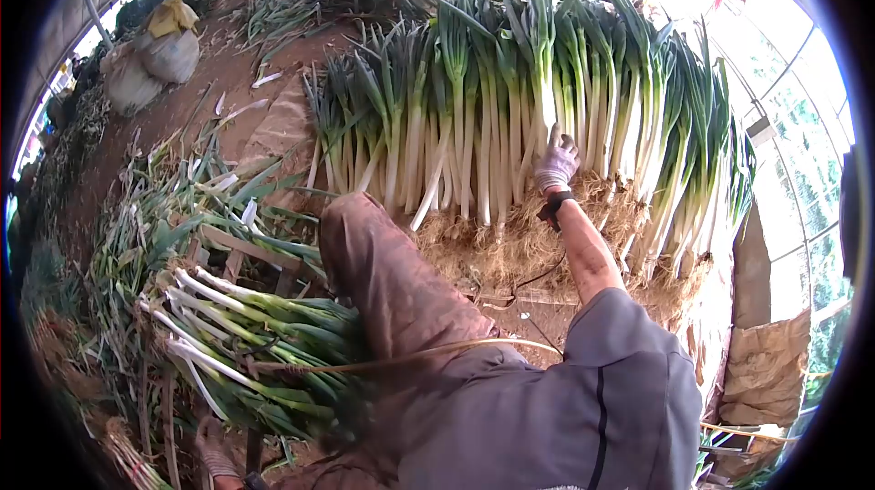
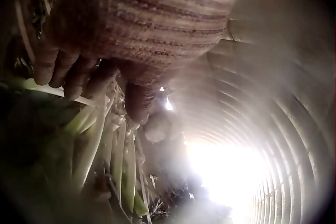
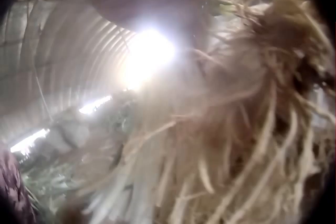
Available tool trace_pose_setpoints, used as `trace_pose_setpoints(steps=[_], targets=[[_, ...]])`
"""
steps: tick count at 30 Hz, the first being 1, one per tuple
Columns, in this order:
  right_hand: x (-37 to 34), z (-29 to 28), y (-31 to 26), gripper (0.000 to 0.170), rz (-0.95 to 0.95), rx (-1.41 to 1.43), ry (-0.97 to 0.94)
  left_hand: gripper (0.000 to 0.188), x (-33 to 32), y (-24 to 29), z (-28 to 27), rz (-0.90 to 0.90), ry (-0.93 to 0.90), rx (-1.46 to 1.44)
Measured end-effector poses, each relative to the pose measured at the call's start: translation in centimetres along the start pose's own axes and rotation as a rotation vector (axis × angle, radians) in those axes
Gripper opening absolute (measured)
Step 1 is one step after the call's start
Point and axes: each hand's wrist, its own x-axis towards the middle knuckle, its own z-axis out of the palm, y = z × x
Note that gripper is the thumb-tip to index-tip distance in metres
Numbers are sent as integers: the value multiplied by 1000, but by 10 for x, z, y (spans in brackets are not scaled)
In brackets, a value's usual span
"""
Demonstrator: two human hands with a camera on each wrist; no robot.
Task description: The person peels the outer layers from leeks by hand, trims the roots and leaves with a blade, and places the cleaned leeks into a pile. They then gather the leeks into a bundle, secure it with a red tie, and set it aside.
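- One gloved left hand (image 1: 214, 455) is showing at the lower left, by the white ends of a leek bundle (image 1: 264, 330); its grip is hanging slightly apart, fingers loosely bent over pale stalks in the left wrist view, with nothing visibly clamped.
- That bundle is lying across a wooden frame (image 1: 248, 248), white ends pointing left, green leaves running toward the person's leg. It's looking moderately heavy as a bunch, firm along the whites and floppy in the greens; a hold round the white shafts is seeming the surest.
- Moving right, a long row of leeks (image 1: 488, 139) is fanning out beyond the knee (image 1: 351, 226), leaves pointing away, shaggy roots (image 1: 510, 244) facing the person. Each stalk is looking light and fairly stiff, probably smooth and a bit slippery, while the leaves are likely creasing or tearing under a hard squeeze.
- Within that row, the right hand (image 1: 558, 164) is reaching in, forefinger extending along a white shaft and other fingers bending beside it. I can't tell whether the grip is closing round the stalk or just touching it.
- Below that hand, roots are tangling with their neighbours, so a single stalk is probably dragging a little when lifted; mid-shaft is seeming a sound hold.
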Motion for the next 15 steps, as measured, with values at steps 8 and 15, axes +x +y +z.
trace_pose_setpoints(steps=[8, 15], targets=[[12, 29, -4, 72, -23, -227, -94, 43, -21, -6, 32, 1, -302, -98], [20, 45, 14, 74, -304, -280, -221, 33, -33, 17, 25, -41, -168, 60]])
